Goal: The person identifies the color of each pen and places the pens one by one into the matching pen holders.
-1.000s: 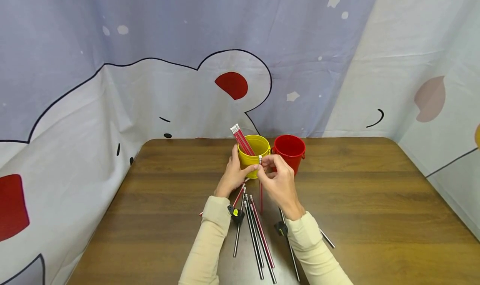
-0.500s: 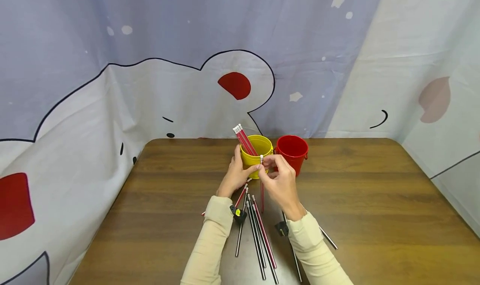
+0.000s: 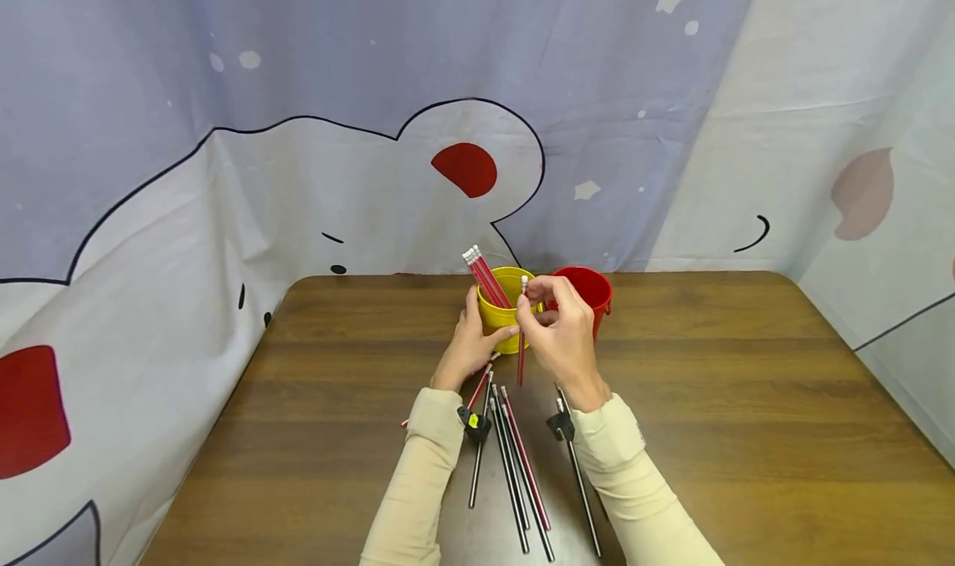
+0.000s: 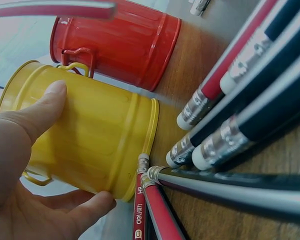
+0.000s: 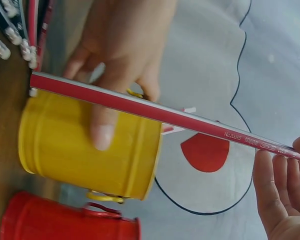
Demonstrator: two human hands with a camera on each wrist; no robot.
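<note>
My left hand (image 3: pixel 464 349) grips the yellow bucket (image 4: pixel 95 135) from its left side, thumb across the front and fingers round the far side. A bunch of red pencils (image 3: pixel 488 283) leans inside it, white eraser ends up. Thumb and fingertips of my right hand (image 3: pixel 561 327) pinch a red pencil (image 5: pixel 140 107) close below its white eraser. That pencil hangs nearly upright in front of the yellow bucket, its lower end above the tabletop. Just right of the yellow bucket stands a red bucket (image 4: pixel 120 47), partly behind my right hand in the head view.
Several black pencils (image 3: pixel 507 475) and red pencils (image 3: pixel 525 462) lie loose on the wooden table (image 3: pixel 298 433) between my forearms. Another dark pencil (image 3: pixel 584 491) lies beside my right sleeve. A patterned curtain (image 3: pixel 358 193) hangs behind the table.
My right hand has risen with the red pencil, whose eraser end now reaches above the yellow bucket's near rim. My left hand keeps its grip on the bucket.
</note>
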